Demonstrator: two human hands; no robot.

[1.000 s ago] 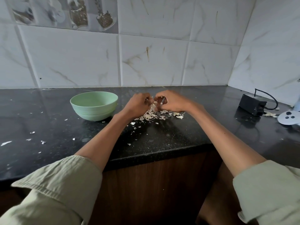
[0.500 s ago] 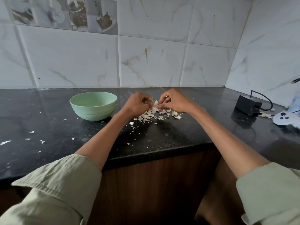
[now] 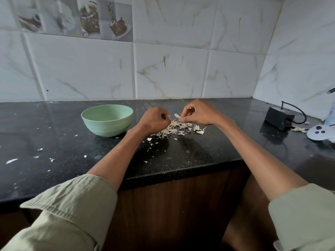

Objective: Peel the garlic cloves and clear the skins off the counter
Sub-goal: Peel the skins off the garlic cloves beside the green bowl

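Observation:
A heap of pale garlic skins lies on the black counter, just under both hands. My left hand is curled into a fist above the heap's left side. It grips something small that shows only as a white tip, apparently a garlic clove. My right hand hovers over the heap's right side, its fingertips pinching a thin flake of skin. A small gap separates the two hands. To the left stands a mint green bowl, whose inside I cannot see.
Loose skin flakes are scattered over the counter's left part and near its front edge. At the right sit a black adapter with a cable, a white round device and a few more skins. A tiled wall backs the counter.
My hands, touching a second ago, have drawn slightly apart, the right one pulling a flake of skin away. The view has shifted a little.

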